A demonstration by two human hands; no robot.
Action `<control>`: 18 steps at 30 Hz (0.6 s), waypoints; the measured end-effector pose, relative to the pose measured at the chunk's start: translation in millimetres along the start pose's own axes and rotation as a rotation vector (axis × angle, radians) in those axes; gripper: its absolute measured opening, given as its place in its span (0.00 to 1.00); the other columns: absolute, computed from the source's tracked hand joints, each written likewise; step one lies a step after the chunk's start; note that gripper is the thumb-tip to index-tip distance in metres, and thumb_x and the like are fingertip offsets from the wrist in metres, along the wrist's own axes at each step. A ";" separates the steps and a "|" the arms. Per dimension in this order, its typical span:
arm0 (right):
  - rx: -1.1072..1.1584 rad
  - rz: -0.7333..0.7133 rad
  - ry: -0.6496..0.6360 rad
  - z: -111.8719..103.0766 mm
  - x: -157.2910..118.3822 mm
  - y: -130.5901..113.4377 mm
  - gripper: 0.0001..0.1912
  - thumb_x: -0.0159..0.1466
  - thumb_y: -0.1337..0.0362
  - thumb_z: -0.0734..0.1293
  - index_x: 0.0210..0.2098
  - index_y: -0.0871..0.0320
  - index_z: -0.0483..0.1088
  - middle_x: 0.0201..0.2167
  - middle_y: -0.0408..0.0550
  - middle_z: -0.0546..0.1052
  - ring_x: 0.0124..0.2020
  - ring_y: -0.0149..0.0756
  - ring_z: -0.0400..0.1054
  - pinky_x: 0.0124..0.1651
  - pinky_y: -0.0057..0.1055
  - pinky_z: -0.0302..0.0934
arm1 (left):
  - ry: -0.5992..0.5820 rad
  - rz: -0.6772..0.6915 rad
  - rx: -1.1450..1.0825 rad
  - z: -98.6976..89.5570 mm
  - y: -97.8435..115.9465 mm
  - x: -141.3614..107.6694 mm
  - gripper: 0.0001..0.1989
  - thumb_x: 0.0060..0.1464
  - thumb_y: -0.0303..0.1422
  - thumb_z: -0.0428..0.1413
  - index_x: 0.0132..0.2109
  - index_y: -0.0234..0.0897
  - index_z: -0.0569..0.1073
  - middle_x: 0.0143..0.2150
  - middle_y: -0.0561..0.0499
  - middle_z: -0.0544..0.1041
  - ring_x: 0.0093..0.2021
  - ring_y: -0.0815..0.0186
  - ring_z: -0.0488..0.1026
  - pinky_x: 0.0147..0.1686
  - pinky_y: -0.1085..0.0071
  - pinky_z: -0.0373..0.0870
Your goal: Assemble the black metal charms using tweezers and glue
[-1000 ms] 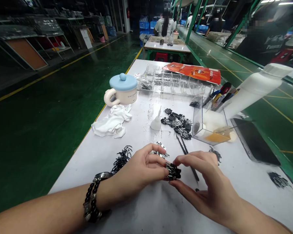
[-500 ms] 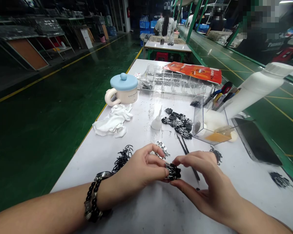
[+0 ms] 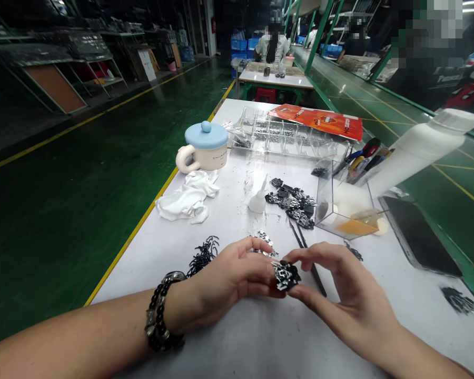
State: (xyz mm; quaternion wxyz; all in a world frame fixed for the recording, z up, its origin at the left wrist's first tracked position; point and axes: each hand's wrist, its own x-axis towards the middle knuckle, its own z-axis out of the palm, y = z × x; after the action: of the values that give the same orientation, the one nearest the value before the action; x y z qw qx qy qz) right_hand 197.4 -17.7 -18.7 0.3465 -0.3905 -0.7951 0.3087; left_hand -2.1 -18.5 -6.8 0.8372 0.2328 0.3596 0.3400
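Between my two hands is a small black and silver part point(image 3: 286, 276), raised above the white table point(image 3: 237, 342). My left hand point(image 3: 237, 273) has its fingers closed on the part's left side. The thumb and forefinger of my right hand point(image 3: 339, 289) pinch its right side. Behind my fingers lies a pile of small silver pieces point(image 3: 263, 243), partly hidden. Black tweezers point(image 3: 308, 255) lie beyond my right hand. A heap of black curved pieces point(image 3: 203, 253) sits beyond my left wrist. More black and silver parts point(image 3: 292, 202) lie farther back.
A white dropper bottle point(image 3: 258, 201), a white cloth point(image 3: 189, 199) and a lidded mug point(image 3: 207, 152) stand beyond my hands. At the right are a clear box point(image 3: 339, 231), a leaning white bottle point(image 3: 422, 147) and a phone point(image 3: 421, 237). A person point(image 3: 274, 47) sits far ahead.
The held part has been turned, showing more of its silver side. Both hands have shifted slightly right in the view, as have the things on the table.
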 end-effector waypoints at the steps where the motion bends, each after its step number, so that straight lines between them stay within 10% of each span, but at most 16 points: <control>1: 0.079 0.004 0.019 0.7 0.4 -0.7 0.17 0.59 0.67 0.67 0.46 0.51 0.60 0.39 0.46 0.72 0.38 0.32 0.66 0.41 0.33 0.67 | -0.050 0.014 -0.032 -0.4 -0.6 -0.3 0.16 0.49 0.22 0.57 0.43 0.34 0.60 0.37 0.47 0.75 0.36 0.67 0.74 0.44 0.63 0.68; 9: 0.390 0.020 -0.040 -3.0 2.0 1.4 0.16 0.58 0.66 0.67 0.44 0.50 0.60 0.40 0.48 0.71 0.42 0.36 0.68 0.44 0.35 0.69 | -0.208 0.135 -0.111 -0.2 -7.0 -3.1 0.16 0.46 0.23 0.62 0.36 0.36 0.61 0.38 0.48 0.74 0.43 0.64 0.74 0.44 0.65 0.67; 18: 0.025 -0.056 -0.379 0.7 53.7 -1.3 0.03 0.62 0.68 0.61 0.34 0.55 0.66 0.34 0.46 0.70 0.38 0.33 0.66 0.40 0.32 0.65 | -0.425 0.092 0.364 0.8 -23.5 -17.2 0.19 0.34 0.26 0.64 0.33 0.38 0.64 0.36 0.49 0.71 0.40 0.60 0.73 0.45 0.62 0.68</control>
State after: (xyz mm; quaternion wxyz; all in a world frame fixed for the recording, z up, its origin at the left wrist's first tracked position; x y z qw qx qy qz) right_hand 171.8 26.3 -1.4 0.2039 -0.2988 -0.8526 0.3770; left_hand -0.9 -46.8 -13.6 0.8218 0.4616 0.2203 0.2512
